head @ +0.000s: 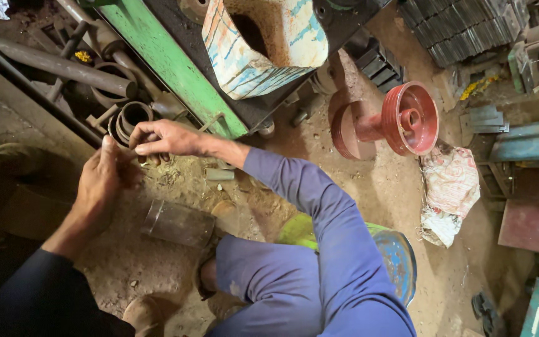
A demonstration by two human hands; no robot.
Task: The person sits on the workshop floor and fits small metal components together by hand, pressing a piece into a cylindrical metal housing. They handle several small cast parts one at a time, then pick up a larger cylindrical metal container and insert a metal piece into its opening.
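Metal ring point(133, 118) just beyond right hand point(163, 138).

Two hands show — one left hand point(103, 181) in a dark sleeve and one right hand point(165, 138) in a blue sleeve. On the dirt floor lie one short metal cylinder point(178, 223), one red pulley wheel point(400, 120) and one crumpled cloth point(449, 193) — plus one painted block point(263, 43) above.

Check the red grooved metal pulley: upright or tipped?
Tipped: red grooved metal pulley lies on its side on the dirt floor, bore facing sideways.
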